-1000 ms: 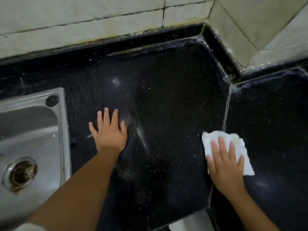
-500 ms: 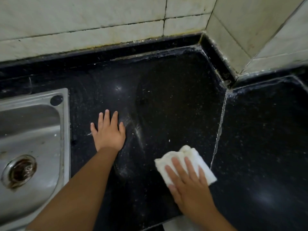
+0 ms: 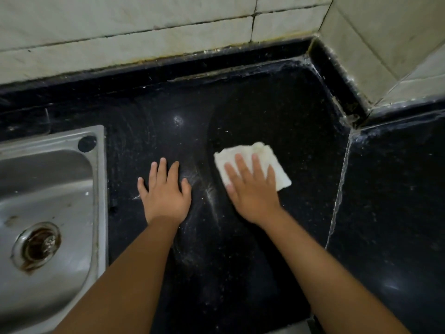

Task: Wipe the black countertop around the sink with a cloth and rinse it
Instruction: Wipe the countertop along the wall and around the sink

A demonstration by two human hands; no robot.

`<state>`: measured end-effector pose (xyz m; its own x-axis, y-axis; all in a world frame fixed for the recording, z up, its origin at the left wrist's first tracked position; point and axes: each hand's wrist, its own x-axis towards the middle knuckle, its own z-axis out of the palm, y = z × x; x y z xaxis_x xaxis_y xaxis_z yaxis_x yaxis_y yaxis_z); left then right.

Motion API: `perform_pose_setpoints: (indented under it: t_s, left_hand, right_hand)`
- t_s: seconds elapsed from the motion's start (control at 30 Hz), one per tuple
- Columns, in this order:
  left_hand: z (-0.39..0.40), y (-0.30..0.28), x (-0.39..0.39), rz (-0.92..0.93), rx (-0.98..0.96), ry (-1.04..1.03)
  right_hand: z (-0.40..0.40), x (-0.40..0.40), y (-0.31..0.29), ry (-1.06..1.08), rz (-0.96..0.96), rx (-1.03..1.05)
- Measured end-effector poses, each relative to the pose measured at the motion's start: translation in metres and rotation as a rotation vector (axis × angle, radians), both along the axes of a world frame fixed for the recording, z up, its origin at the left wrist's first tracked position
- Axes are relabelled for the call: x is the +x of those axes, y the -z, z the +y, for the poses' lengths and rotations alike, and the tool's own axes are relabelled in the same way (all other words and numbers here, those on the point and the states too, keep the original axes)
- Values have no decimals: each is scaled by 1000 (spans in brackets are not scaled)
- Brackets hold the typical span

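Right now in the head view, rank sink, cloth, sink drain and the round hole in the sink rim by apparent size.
1. sink, cut off by the frame
2. cloth, partly under the right hand
3. sink drain
4. round hole

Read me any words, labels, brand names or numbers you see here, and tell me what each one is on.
None: no text shows anywhere.
Sink: bare steel, no brand mark.
Cloth under the right hand: plain white, no tag.
Countertop and wall tiles: only specks, streaks and grout lines.
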<state>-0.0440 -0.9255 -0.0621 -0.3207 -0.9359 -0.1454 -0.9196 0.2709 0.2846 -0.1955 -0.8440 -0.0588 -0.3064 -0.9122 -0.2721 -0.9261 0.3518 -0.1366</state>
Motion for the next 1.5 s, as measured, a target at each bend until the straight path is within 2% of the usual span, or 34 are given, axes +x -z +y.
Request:
perform_pose_setpoints:
  t_s: [0.07,0.13,0.2,0.27,0.37,0.47,0.57,0.7,0.8,0.97,1.1,1.2,1.27,1.37,1.5]
  left_hand:
    - [0,-1,0,0,6,-2]
    - [0,-1,0,0,2,-2]
    - [0,-1,0,-4,1,3]
    - [1,-1,0,-10,2,2]
    - [1,0,0,-11,-5,3]
    - [1,0,0,-3,-14,5]
    - [-1,3,0,11,-24,1]
    - [-1,9,0,26,-68,-10]
    - [-2,11,1,39,-104,-4]
    - [-2,11,1,32,-96,-8]
    - [-3,8,0,33,-81,-1]
    - [-2,8,1,29,-69,3]
    - [-2,9,1,23,-72,2]
    - [-2,9,1,11,-70,5]
    - [-3,10,0,19,-87,5]
  right_hand:
    - [43,26,6,-93,9,-57]
    - [94,35,9,-132,-6,-4]
    - [130,24,6,-99,-15,-6]
    - [137,2,2,-1,-4,87]
    - [104,-37,-7,121,18,55]
    - [40,-76,-9,255,-54,93]
    - [-32,-93,-11,273,-82,80]
    - [-101,-76,-8,138,-82,84]
    - [-108,-39,-7,-68,-87,66]
    - [-29,-9,-4,-390,-72,29]
    - [71,-29,1,-445,-28,50]
    - [86,-62,-7,-328,-6,107]
    - [54,-79,-14,-172,25,100]
    - [-14,-87,-11,75,-80,107]
    - [-93,-44,-10,42,-105,34]
